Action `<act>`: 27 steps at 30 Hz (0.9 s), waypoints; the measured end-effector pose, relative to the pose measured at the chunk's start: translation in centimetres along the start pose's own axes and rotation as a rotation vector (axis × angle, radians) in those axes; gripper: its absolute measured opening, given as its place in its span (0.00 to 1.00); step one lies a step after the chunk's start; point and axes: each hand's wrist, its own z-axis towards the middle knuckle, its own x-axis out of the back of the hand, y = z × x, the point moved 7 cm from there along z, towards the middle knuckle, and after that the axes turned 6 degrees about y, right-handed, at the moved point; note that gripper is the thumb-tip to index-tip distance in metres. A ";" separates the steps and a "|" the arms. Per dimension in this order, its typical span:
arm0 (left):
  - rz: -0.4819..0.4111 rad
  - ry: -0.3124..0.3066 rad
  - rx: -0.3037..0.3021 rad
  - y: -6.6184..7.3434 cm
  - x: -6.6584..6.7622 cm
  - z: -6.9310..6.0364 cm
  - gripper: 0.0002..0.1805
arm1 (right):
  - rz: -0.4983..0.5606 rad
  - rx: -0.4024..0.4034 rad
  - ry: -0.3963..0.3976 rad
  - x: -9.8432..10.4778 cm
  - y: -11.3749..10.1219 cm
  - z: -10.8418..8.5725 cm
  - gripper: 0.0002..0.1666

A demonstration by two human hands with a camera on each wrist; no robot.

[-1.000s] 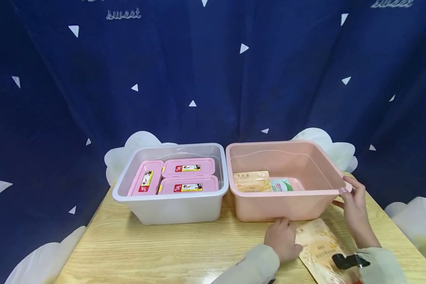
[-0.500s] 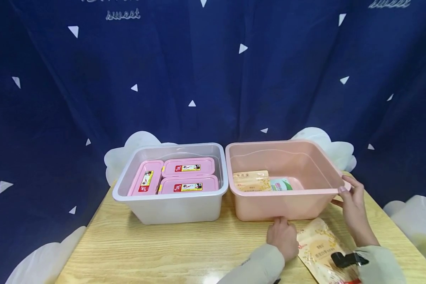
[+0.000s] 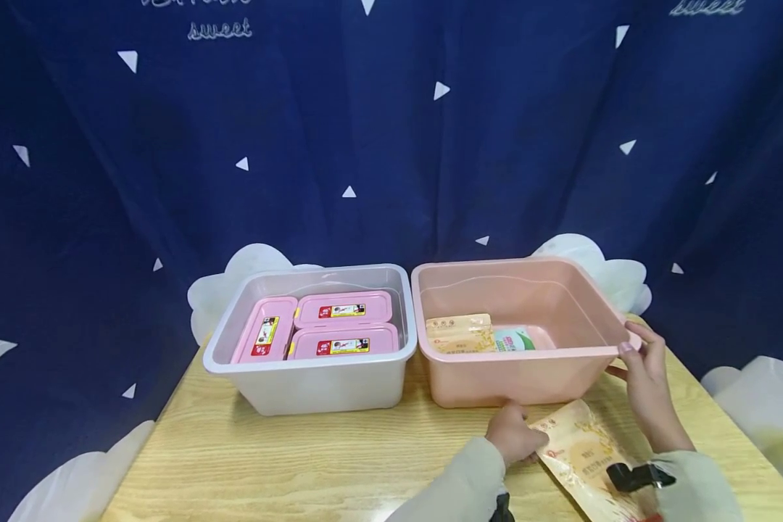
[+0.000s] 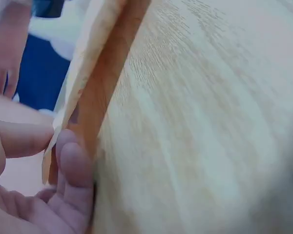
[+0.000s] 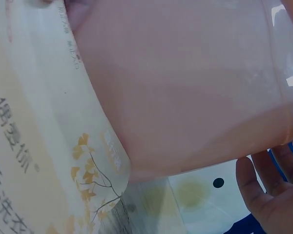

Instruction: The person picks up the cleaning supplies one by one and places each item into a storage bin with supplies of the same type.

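My left hand (image 3: 512, 435) pinches the near-left edge of a cream laundry detergent pouch (image 3: 583, 457) with printed ginkgo leaves. In the left wrist view, the thumb and fingers (image 4: 75, 163) meet across the pouch's edge (image 4: 83, 87), lifted a little off the wood. My right hand (image 3: 649, 380) holds the right front corner of the pink bin (image 3: 496, 380), thumb against the rim. Inside that bin, at the left, lie a similar cream pouch (image 3: 460, 335) and a white-and-green packet (image 3: 513, 339). The right sleeve hides the lower pouch end.
A white-grey bin (image 3: 320, 384) stands left of the pink one, rims nearly touching. It holds several pink lidded boxes (image 3: 342, 310). Both bins are on a wooden table (image 3: 287, 464), with a dark blue curtain (image 3: 339, 130) behind.
My left hand has turned and now pinches the pouch's edge, whose near-left corner has shifted slightly left and up. The right hand stays on the pink bin. The head view has swung slightly.
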 end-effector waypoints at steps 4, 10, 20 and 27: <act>-0.185 0.019 0.036 -0.6 0.4 0.0 0.05 | 0.011 0.004 -0.001 0.0 -0.1 0.1 0.24; -0.162 0.087 0.021 -1.2 0.3 0.0 0.05 | -0.008 -0.005 -0.009 -0.1 -0.1 -0.1 0.23; -0.295 0.110 0.016 -2.2 -0.4 0.8 0.06 | -0.035 -0.010 -0.006 -0.1 -0.1 -0.1 0.23; -0.268 0.113 -0.061 -1.3 0.2 0.4 0.08 | -0.043 -0.007 -0.008 -0.2 -0.2 -0.2 0.23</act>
